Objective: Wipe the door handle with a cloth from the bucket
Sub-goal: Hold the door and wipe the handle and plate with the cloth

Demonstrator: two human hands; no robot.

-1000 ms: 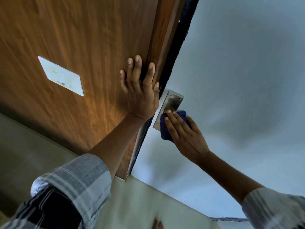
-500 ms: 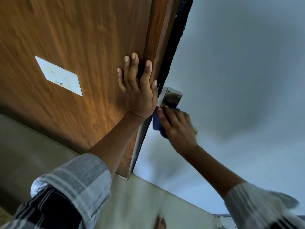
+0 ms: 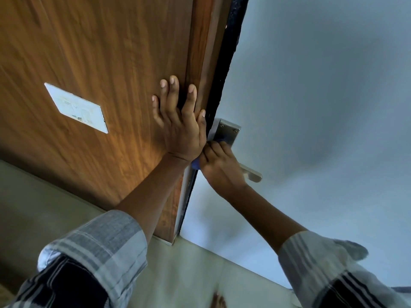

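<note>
- Since the earlier frames the right hand (image 3: 219, 168) has slid along the lever toward the door edge, so the lever's free end now shows bare and far less cloth is visible.
- Its fingers (image 3: 216, 150) are curled over the blue cloth (image 3: 195, 165), pressing it onto the base of the door handle (image 3: 250, 173) — only slivers of blue peek out at the fingertips and under the palm.
- Flat and spread, the left hand (image 3: 180, 127) braces the wooden door (image 3: 100, 63), gripping nothing.
- Above the knuckles, the steel backplate (image 3: 226, 132) is partly uncovered.
- Judging by this, the cloth is fetched and wiping is well under way — the lever tip and plate may need a further pass; no bucket is in view.
</note>
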